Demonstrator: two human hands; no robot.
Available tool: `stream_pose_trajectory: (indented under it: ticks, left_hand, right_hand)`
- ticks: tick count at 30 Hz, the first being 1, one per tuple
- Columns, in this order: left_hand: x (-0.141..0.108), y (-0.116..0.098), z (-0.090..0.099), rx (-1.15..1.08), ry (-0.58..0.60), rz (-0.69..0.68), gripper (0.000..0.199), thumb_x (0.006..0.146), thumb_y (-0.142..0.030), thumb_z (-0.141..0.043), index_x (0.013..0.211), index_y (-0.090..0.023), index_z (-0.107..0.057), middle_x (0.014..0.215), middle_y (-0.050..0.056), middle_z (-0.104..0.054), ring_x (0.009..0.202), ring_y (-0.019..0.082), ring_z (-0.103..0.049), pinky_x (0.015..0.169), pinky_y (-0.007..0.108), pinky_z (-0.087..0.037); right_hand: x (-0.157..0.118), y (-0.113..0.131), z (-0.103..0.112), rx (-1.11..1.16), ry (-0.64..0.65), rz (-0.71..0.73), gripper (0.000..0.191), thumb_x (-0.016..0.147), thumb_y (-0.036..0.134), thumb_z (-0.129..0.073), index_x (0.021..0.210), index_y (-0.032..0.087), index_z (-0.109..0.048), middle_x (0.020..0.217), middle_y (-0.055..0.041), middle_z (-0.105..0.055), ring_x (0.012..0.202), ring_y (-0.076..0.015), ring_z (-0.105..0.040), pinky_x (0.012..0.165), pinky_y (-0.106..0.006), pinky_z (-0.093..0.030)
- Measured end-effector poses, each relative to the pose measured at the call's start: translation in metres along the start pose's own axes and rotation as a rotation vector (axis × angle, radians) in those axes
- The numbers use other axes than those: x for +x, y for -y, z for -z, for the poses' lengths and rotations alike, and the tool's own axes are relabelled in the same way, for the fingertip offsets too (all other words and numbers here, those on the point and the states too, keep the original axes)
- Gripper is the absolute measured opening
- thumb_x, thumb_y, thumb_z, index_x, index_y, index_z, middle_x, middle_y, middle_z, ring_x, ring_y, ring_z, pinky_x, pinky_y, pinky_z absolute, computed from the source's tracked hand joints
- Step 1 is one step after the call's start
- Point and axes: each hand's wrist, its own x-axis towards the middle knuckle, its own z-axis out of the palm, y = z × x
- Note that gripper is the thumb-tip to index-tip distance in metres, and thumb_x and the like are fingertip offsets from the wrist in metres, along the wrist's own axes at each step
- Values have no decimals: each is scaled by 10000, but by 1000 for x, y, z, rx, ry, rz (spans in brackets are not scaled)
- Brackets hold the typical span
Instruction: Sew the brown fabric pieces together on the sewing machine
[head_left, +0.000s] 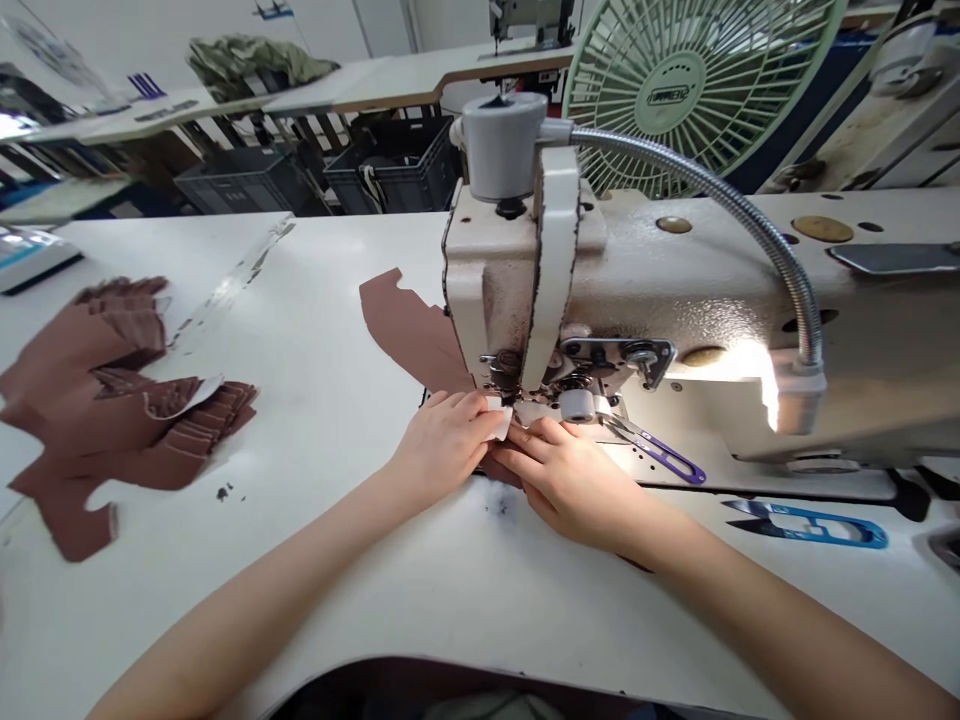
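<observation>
A brown cut fabric panel (412,330) lies on the white sewing table (322,440) and runs under the head of an industrial sewing machine (525,300). My left hand (446,442) grips the panel near the presser foot (577,405), with its fingertips at a small white strip (499,418). My right hand (562,478) presses layers of the panel together beside the left. Its fingers reach toward the needle area, and the hands nearly touch. Purple-handled thread snips (660,458) lie just beyond my right hand.
Several brown cut pieces (112,400) lie in overlapping piles at the table's left. Blue thread snips (810,525) lie at the right. A gooseneck lamp (750,210) arches over the machine. Behind stand a green fan (697,90) and dark crates (390,170).
</observation>
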Motion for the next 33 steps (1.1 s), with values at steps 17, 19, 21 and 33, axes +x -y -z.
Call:
stream_pose_trajectory:
  ticks: [17, 19, 21, 33]
  left_hand:
    - [23, -6, 29, -16, 240, 32, 211, 870, -147, -438, 784, -196, -623, 836, 34, -629, 771, 193, -590, 706, 330, -438]
    - [27, -8, 33, -5, 305, 37, 220, 868, -128, -436, 750, -186, -613, 829, 32, -636, 765, 190, -595, 680, 316, -435]
    - [30, -9, 32, 27, 351, 36, 212, 847, -95, -446, 742, -174, -612, 811, 39, -641, 732, 186, -594, 636, 301, -424]
    - [21, -12, 27, -12, 276, 6, 184, 817, -83, -456, 729, -174, -589, 690, 21, -577, 651, 156, -548, 570, 264, -396]
  right_hand:
    - [6, 25, -19, 199, -301, -65, 267, 857, 121, -412, 1038, 79, -604, 1042, -152, -670, 1058, -278, -561, 862, -410, -497]
    - [4, 29, -24, 275, -339, -68, 230, 861, 121, -398, 941, 109, -613, 1018, -147, -682, 1097, -275, -568, 857, -399, -515]
    - [3, 32, -27, 291, -345, -61, 241, 873, 114, -377, 852, 129, -616, 1022, -154, -685, 1130, -285, -561, 855, -412, -518]
    - [7, 37, -32, 110, -177, -53, 381, 936, 190, -385, 1234, 47, -573, 1289, -163, -579, 1234, -283, -490, 960, -427, -456]
